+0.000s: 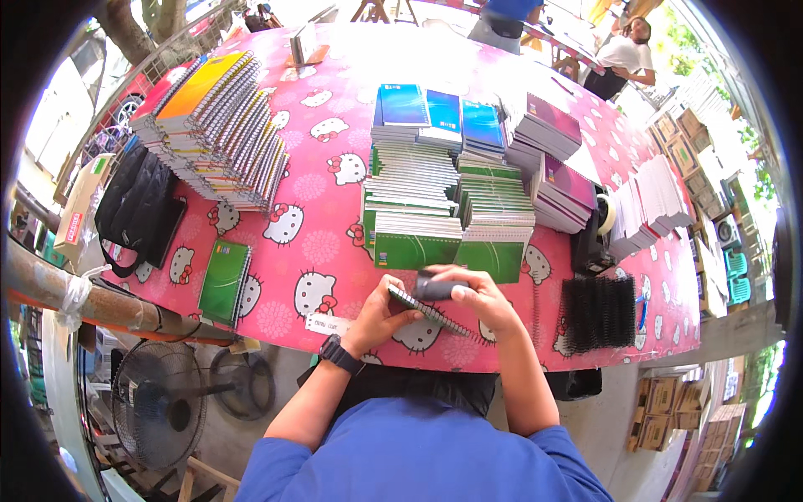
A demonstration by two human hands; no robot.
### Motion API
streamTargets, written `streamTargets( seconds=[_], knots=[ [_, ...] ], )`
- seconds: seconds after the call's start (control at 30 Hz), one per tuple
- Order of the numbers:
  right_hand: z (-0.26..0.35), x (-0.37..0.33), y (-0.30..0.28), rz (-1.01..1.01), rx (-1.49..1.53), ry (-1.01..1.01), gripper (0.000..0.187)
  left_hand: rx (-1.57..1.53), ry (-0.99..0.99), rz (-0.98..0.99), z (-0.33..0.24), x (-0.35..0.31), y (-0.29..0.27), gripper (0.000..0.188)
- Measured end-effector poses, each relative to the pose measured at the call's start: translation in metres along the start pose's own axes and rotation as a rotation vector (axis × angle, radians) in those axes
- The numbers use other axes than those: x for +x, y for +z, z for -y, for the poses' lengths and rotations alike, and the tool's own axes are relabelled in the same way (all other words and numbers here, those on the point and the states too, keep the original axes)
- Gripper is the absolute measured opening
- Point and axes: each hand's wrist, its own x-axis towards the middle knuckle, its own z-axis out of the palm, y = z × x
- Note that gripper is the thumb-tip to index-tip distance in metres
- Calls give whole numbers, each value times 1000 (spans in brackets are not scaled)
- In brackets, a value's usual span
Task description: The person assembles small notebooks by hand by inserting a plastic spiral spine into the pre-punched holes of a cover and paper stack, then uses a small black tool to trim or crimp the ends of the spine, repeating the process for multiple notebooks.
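Note:
At the table's near edge, my left hand [378, 322], with a dark wristwatch [341, 355], grips a small notebook [405, 298] by one end. A dark wire coil [456, 326] runs along the notebook's edge and sticks out past it toward the lower right. My right hand [483, 299] is closed round a dark, rounded cylindrical object [435, 286] just above the coil. Its exact kind cannot be made out. Beyond my hands stand stacks of green notebooks [416, 241]. A finished-looking green spiral notebook [224, 283] lies to the left.
Spiral notebooks with yellow covers [201, 88] are piled far left, beside a black bag [134, 205]. Blue [403, 105] and maroon notebooks [552, 117] stand behind the green ones. Right are a tape dispenser [592, 238] and black coils [598, 311]. A fan [159, 402] stands lower left.

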Motion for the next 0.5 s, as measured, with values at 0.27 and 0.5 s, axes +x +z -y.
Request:
streamTargets(
  seconds=[0.27,0.5],
  knots=[
    [-5,-47,-10,-550,-524,-208,48,255,123,16,-24,-2,-1,37],
    [5,-90,-21,-697,-1197,-244,41,135,117,26,-70,1,10,14]
  ],
)
